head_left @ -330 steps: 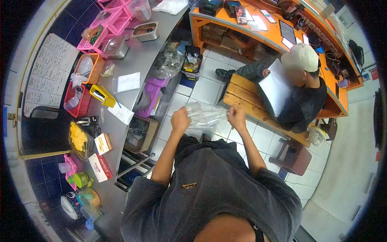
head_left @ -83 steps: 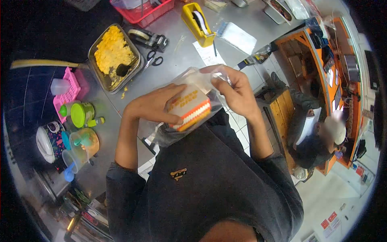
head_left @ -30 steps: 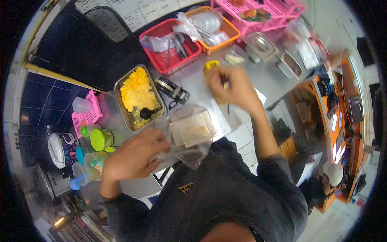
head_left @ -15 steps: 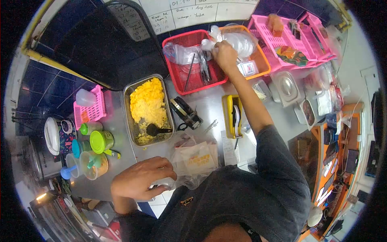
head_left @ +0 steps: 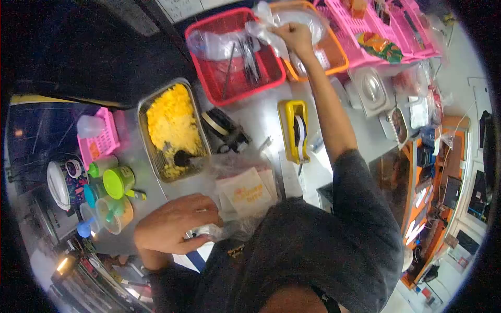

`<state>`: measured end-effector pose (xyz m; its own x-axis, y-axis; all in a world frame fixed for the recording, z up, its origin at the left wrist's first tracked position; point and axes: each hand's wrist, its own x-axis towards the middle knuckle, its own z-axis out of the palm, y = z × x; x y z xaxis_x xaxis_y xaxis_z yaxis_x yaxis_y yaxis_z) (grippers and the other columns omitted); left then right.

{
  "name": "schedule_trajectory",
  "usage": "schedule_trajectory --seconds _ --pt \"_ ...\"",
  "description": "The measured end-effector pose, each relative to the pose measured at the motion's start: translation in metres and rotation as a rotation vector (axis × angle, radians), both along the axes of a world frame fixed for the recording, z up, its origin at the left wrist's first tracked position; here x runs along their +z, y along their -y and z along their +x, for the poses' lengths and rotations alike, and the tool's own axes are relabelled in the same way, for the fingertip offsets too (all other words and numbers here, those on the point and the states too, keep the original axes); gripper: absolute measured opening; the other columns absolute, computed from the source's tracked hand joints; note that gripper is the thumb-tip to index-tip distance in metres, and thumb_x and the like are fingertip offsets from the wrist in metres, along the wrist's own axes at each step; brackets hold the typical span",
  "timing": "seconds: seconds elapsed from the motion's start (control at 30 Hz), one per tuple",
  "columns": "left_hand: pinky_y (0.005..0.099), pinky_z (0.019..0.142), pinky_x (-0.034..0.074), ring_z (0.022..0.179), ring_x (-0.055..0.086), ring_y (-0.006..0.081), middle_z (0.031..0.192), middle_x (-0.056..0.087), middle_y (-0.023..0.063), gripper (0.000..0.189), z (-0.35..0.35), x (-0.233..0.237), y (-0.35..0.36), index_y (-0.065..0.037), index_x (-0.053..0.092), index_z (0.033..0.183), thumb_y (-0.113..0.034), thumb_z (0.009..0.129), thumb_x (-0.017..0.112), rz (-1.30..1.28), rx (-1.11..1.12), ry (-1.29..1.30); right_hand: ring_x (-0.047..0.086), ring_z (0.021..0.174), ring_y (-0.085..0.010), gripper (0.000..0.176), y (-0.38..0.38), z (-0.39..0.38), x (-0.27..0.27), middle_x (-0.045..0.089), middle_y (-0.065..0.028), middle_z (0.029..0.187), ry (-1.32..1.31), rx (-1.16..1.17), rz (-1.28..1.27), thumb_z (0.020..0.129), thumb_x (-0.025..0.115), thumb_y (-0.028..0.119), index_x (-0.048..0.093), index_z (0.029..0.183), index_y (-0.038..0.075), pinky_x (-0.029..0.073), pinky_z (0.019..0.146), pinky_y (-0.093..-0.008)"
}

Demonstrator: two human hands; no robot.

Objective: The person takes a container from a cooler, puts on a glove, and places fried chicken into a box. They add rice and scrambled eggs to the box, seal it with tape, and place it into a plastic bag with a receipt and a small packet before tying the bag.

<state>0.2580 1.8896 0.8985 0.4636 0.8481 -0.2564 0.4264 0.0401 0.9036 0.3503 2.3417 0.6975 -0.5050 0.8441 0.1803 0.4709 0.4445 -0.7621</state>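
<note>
My left hand (head_left: 177, 223) is closed around the gathered edge of a clear plastic bag (head_left: 242, 225) near my body. Inside that bag sit paper packets (head_left: 244, 192) with orange-yellow print. At the end of my outstretched arm, my right hand (head_left: 296, 37) pinches a crumpled piece of clear plastic (head_left: 272, 37). This plastic stretches over the shared edge of a red basket (head_left: 201, 78) and an orange basket (head_left: 342, 61). Clear round lids or containers (head_left: 305, 23) lie in the orange basket. The red one holds more plastic bags and thin dark utensils.
A metal tray (head_left: 151, 166) holds crumbly yellow food (head_left: 175, 120) and a black scoop (head_left: 183, 158). Nearby stand a black tape dispenser (head_left: 227, 130) and a yellow one (head_left: 287, 125). Lidded tubs (head_left: 119, 181) stand left; pink baskets (head_left: 360, 47) and a steel container (head_left: 371, 89) are right.
The view has shifted and tilted, so the baskets and tray sit further left and up. My right hand has drawn the plastic rightward, and more of it hangs below the fingers.
</note>
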Motion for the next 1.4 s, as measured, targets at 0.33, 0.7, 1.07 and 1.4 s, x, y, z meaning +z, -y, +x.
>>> schedule_trajectory --seconds 0.33,0.7,1.07,1.4 --pt "0.0423 0.082 0.046 0.097 0.057 0.0334 0.103 0.059 0.0133 0.028 0.000 -0.003 0.003 -0.007 0.066 0.102 -0.018 0.077 0.070 -0.070 0.012 0.004 0.060 0.063 -0.0128 0.021 -0.031 0.021 -0.014 0.067 -0.0061 0.077 -0.231 0.093 -0.239 0.089 0.064 0.021 0.071 0.087 0.001 0.049 0.058 -0.0276" --pt "0.0437 0.082 0.046 0.098 0.056 0.0348 0.104 0.056 0.0145 0.034 0.000 -0.007 0.008 -0.006 0.061 0.105 -0.015 0.074 0.069 -0.009 -0.002 0.025 0.067 0.070 -0.0191 0.026 -0.018 0.052 0.029 0.068 -0.0138 0.078 -0.252 -0.113 0.724 0.080 0.048 -0.006 0.069 0.094 -0.004 0.052 0.065 -0.0328" --pt "0.0408 0.094 0.046 0.111 0.056 0.0339 0.119 0.057 0.0171 0.056 -0.010 0.001 -0.015 -0.004 0.058 0.124 -0.025 0.075 0.076 0.054 0.000 0.182 0.066 0.067 -0.0270 0.024 0.008 0.073 0.050 0.070 -0.0129 0.075 -0.087 -0.102 0.406 0.079 0.052 0.006 0.073 0.092 0.002 0.052 0.067 -0.0356" --pt "0.0298 0.089 0.049 0.099 0.061 0.0139 0.128 0.059 0.0078 0.058 -0.003 -0.070 -0.130 -0.008 0.049 0.138 -0.010 0.084 0.071 0.331 0.562 0.043 0.062 0.063 -0.0133 0.018 0.088 0.131 0.110 0.068 -0.0069 0.070 -0.020 -0.179 0.356 0.084 0.059 0.013 0.071 0.081 0.000 0.050 0.062 -0.0290"
